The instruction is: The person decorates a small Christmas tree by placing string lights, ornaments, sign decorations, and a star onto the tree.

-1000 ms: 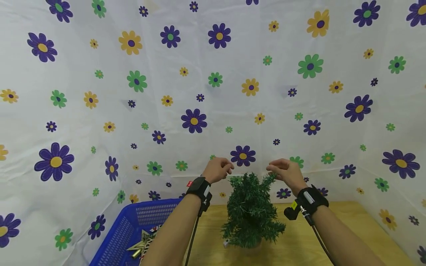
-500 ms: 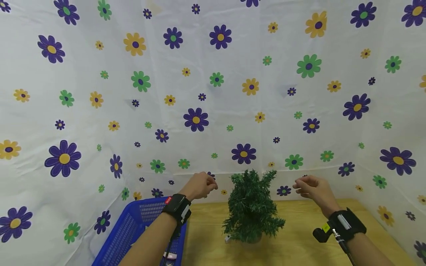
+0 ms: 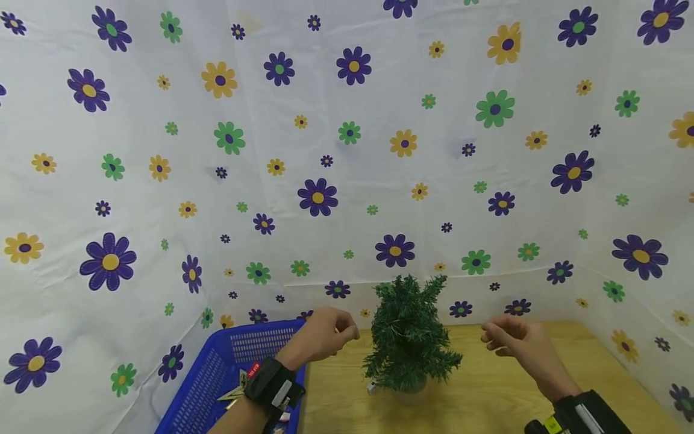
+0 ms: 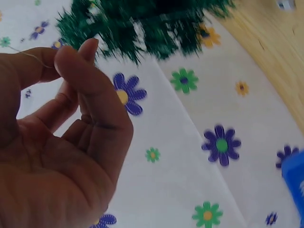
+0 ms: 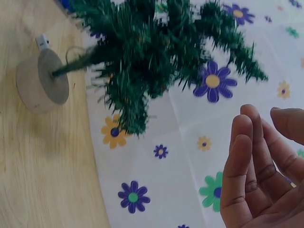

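A small green artificial Christmas tree stands upright on a round wooden base. To its left, my left hand pinches a thin, pale wire between thumb and forefinger. Only a short stretch of that wire shows in the left wrist view. My right hand is right of the tree, apart from it. Its fingers bend softly, and a gap shows between thumb and fingertips in the right wrist view. Beside the base lies a small white piece, with a thin wire loop near the trunk.
A blue plastic basket stands at the left, holding several ornaments, among them a star-shaped piece. Beneath the tree is a light wooden table. A white cloth with printed flowers hangs behind and at the sides.
Both hands were near the treetop. They have spread apart and come down, the left toward the basket side and the right away from the tree. The tree stays in place.
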A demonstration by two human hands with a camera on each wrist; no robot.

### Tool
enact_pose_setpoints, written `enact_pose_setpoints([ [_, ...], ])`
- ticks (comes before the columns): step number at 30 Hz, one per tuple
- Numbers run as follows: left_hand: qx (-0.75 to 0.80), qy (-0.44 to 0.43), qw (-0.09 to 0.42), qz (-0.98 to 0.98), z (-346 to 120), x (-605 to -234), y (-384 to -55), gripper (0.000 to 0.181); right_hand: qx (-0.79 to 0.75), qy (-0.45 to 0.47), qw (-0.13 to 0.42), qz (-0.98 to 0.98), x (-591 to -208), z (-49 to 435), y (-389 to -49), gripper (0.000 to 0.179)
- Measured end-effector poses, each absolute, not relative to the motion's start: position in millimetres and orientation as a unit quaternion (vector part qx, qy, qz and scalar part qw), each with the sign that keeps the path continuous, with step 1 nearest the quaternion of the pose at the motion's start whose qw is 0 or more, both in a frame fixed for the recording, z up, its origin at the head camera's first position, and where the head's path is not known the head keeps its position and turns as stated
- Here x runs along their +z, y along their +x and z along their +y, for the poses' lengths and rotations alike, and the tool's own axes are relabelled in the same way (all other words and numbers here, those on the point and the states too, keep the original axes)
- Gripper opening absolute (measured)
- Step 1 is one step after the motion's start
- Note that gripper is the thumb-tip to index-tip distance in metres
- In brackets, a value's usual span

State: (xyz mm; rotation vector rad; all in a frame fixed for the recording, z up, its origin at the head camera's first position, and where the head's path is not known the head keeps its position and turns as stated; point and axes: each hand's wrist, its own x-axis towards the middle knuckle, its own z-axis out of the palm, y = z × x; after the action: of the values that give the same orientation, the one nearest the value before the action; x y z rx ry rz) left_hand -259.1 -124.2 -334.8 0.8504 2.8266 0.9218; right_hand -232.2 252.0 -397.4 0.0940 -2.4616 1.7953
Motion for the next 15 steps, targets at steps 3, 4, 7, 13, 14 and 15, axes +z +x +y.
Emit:
enact_pose_setpoints([
  [3, 0.320, 0.278, 0.039, 0.905, -119.5, -340.9, -249.1, 0.021, 0.575, 0.047, 0.049, -0.815, -392.2, 238.3, -218.8, 0.046],
  [4, 0.329, 0.278, 0.043, 0.901, -117.4, -343.3, -246.0, 0.021, 0.568, 0.057, 0.055, -0.819, -390.4, 232.5, -213.8, 0.043],
  [7, 0.357, 0.271, 0.057, 0.892, -109.5, -351.9, -236.4, 0.021, 0.536, 0.103, 0.069, -0.835, -386.1, 212.9, -198.8, 0.035],
  [13, 0.434, 0.211, 0.085, 0.872, -87.8, -367.7, -220.7, 0.018, 0.455, 0.191, 0.144, -0.858, -384.5, 165.1, -168.9, 0.017],
  [14, 0.446, 0.203, 0.087, 0.868, -83.9, -370.0, -218.6, 0.018, 0.442, 0.209, 0.168, -0.856, -386.1, 157.5, -164.6, 0.014],
  [15, 0.453, 0.197, 0.086, 0.865, -80.2, -372.1, -216.8, 0.018, 0.428, 0.225, 0.195, -0.853, -388.1, 150.2, -160.6, 0.014],
])
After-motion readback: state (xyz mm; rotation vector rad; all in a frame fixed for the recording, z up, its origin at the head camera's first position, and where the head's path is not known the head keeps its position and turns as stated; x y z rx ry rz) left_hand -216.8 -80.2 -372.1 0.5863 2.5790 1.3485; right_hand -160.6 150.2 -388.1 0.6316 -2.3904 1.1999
